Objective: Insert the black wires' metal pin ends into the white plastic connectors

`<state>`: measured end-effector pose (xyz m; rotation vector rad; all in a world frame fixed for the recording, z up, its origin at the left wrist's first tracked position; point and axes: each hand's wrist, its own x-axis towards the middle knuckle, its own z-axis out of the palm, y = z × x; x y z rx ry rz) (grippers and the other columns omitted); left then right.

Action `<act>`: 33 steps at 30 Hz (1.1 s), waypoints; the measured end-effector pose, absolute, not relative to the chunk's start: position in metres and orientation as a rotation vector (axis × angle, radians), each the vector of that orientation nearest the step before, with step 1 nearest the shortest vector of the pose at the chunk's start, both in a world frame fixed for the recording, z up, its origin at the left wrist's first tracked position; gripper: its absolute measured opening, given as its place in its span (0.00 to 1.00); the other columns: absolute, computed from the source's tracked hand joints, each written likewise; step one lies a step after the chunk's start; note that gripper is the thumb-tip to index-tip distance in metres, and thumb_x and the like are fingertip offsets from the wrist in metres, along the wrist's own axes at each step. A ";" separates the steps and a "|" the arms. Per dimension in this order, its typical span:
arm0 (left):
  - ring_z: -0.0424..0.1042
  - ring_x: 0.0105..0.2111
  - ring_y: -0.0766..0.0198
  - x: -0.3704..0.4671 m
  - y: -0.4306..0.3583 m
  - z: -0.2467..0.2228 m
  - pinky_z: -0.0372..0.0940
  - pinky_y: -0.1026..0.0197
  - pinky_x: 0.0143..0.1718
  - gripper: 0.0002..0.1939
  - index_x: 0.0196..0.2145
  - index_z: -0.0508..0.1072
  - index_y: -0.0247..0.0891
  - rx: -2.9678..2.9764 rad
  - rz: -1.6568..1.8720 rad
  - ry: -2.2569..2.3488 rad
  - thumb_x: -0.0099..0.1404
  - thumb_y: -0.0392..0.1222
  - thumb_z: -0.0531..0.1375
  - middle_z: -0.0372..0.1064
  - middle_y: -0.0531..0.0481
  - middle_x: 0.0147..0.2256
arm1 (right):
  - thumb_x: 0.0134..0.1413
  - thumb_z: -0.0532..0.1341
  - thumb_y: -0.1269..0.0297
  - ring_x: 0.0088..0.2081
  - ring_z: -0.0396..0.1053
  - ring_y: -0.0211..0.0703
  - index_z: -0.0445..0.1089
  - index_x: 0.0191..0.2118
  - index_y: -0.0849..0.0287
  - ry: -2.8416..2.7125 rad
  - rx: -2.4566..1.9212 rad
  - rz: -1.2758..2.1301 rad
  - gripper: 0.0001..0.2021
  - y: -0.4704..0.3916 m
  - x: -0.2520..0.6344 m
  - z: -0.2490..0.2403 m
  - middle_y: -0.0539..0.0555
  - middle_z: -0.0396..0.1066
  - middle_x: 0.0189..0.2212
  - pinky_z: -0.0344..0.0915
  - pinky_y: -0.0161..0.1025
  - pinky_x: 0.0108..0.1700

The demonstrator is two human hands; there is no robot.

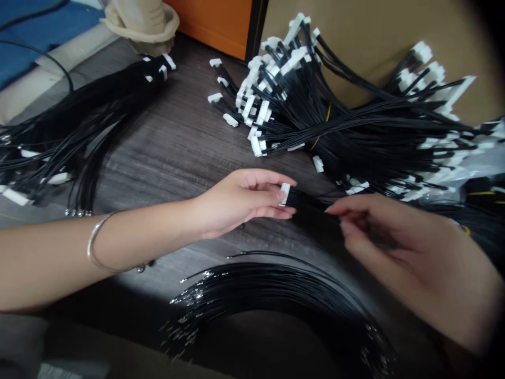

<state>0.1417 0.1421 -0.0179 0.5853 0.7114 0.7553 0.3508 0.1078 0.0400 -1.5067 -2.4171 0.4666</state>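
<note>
Between thumb and fingers, my left hand (252, 197) grips a small white connector (284, 194) with black wires (302, 200) leading out of it to the right. My right hand (398, 247) is closed in a pinch at the right, close to those wires; what lies between its fingertips is too dark to make out fully, though it looks like a thin black wire. Just below both hands, a curved bundle of loose black wires (272, 284) with shiny metal terminals at its ends lies on the table.
A big pile of black cables (339, 131) with white connectors, tied with yellow, lies at the back right. More black cables (90, 100) lie at the left. A beige basket (142, 29) stands behind them. An orange panel (213, 23) and brown cardboard (366, 31) border the dark wooden table (158, 152).
</note>
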 end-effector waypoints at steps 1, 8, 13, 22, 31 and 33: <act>0.77 0.33 0.61 0.141 0.142 -0.018 0.68 0.54 0.45 0.10 0.39 0.73 0.30 0.590 0.755 0.715 0.61 0.25 0.57 0.71 0.51 0.28 | 0.53 0.58 0.70 0.22 0.66 0.36 0.68 0.38 0.52 -2.399 -1.540 0.407 0.07 0.112 0.354 0.042 0.47 0.70 0.24 0.61 0.34 0.25; 0.77 0.34 0.60 0.143 0.142 -0.018 0.71 0.59 0.41 0.09 0.38 0.74 0.31 0.621 0.759 0.743 0.60 0.26 0.58 0.71 0.52 0.28 | 0.51 0.60 0.71 0.22 0.64 0.34 0.68 0.30 0.57 -2.370 -1.526 0.297 0.02 0.122 0.356 0.037 0.47 0.67 0.22 0.58 0.33 0.25; 0.77 0.33 0.60 0.144 0.142 -0.016 0.71 0.58 0.42 0.09 0.38 0.75 0.32 0.644 0.751 0.787 0.59 0.27 0.60 0.73 0.52 0.28 | 0.53 0.60 0.70 0.25 0.64 0.33 0.68 0.32 0.59 -2.480 -1.384 0.321 0.01 0.123 0.354 0.032 0.47 0.66 0.24 0.58 0.32 0.28; 0.76 0.32 0.65 0.144 0.142 -0.015 0.71 0.61 0.42 0.09 0.39 0.75 0.33 0.710 0.726 0.823 0.60 0.28 0.60 0.75 0.50 0.31 | 0.57 0.54 0.71 0.27 0.63 0.37 0.69 0.31 0.64 -2.541 -1.331 0.364 0.08 0.119 0.341 0.022 0.51 0.66 0.25 0.59 0.35 0.30; 0.77 0.33 0.61 0.143 0.141 -0.015 0.73 0.62 0.39 0.10 0.39 0.75 0.33 0.747 0.692 0.821 0.58 0.28 0.62 0.77 0.47 0.31 | 0.58 0.54 0.72 0.27 0.61 0.35 0.68 0.30 0.62 -2.435 -1.324 0.457 0.08 0.121 0.338 0.010 0.50 0.65 0.25 0.58 0.34 0.29; 0.77 0.33 0.62 0.144 0.141 -0.016 0.73 0.63 0.38 0.10 0.39 0.75 0.32 0.754 0.689 0.813 0.59 0.27 0.62 0.77 0.47 0.31 | 0.57 0.54 0.73 0.28 0.62 0.35 0.68 0.30 0.62 -2.436 -1.293 0.406 0.08 0.121 0.338 0.008 0.51 0.66 0.26 0.58 0.34 0.30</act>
